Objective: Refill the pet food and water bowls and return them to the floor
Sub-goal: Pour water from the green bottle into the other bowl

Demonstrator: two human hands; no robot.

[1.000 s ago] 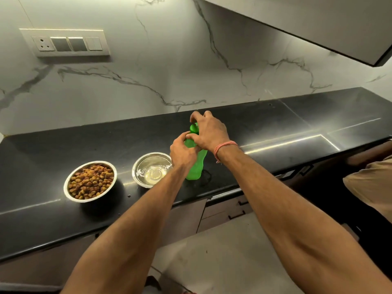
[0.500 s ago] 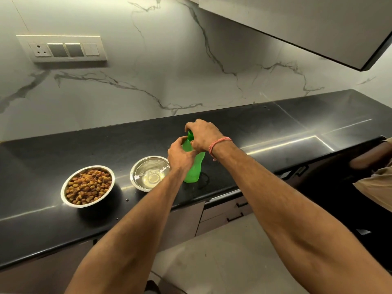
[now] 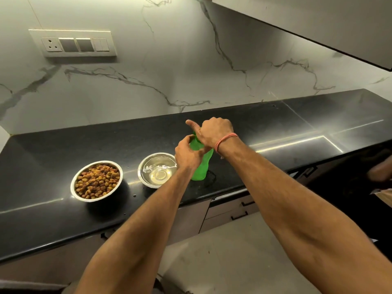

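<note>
Bottle upright | left hand grips body | right hand grips top

Green bottle on a glossy black countertop. Beside it, two silvery steel bowls — one heaped with kibble in brown, tan and dark pieces, the other filled with clear water. Behind, a white marble-patterned wall streaked with grey veins. Cream switch plate, two grey panels within. Pinkish-red thread round the right wrist. Below — beige drawer fronts with black handles, pale grey floor.
</note>
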